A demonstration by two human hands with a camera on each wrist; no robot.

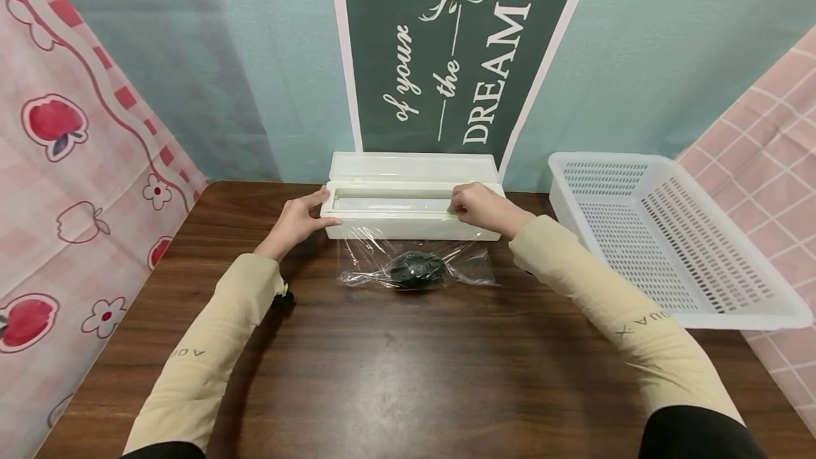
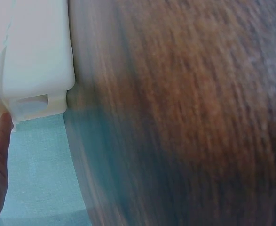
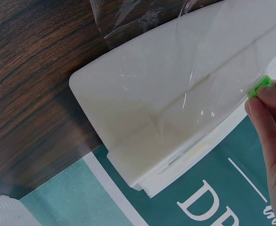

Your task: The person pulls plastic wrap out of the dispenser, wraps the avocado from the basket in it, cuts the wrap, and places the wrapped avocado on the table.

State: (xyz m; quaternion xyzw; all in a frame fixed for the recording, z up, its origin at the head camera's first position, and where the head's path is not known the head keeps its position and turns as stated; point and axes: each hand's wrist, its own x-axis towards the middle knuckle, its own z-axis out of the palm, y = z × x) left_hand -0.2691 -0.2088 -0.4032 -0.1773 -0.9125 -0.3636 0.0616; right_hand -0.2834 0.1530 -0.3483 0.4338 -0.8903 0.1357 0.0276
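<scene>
A white cling film dispenser (image 1: 408, 228) stands at the back of the table with its lid (image 1: 414, 163) raised. At its left end my left hand (image 1: 292, 225) grips the box, thumb at the front and fingers behind. My right hand (image 1: 489, 208) pinches a small green slide cutter (image 3: 259, 86) on the box's upper edge, right of the middle. Clear cling film (image 1: 353, 261) hangs over the front and spreads onto the table. Under or within the film lies a dark, rounded thing (image 1: 416, 269), its kind hard to tell. In the left wrist view the dispenser's end (image 2: 39, 61) shows beside the fingers.
A white perforated plastic basket (image 1: 742, 319) sits on the right of the table. Behind the dispenser hangs a teal cloth (image 1: 280, 91) with a dark green printed panel. The brown wooden table (image 1: 389, 374) stretches out in front.
</scene>
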